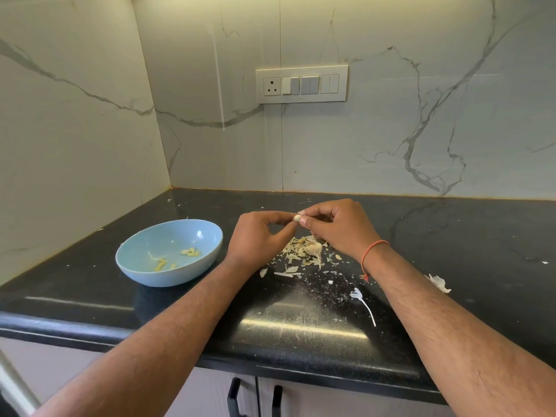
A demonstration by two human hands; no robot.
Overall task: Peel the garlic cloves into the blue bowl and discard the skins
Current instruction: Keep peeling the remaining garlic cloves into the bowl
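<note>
Head view: a small garlic clove point(297, 218) is being pinched between the fingertips of the left hand point(258, 233) and the right hand point(334, 227), raised over the skins pile point(304, 251). It's probably light, firm and a bit slick once bared, so the ends are best gripped while papery skin is being picked off. Peeled cloves point(189, 252) are sitting in the blue bowl point(144, 269) to the left. Flakes are being scattered over the black countertop point(451, 236), with marble-look walls point(391, 130) behind.

Both hands, left hand point(255, 233) and right hand point(337, 227), pinch a small pale garlic clove point(297, 218) above papery skins point(304, 254), beside a light-blue oval bowl point(135, 266).
</note>
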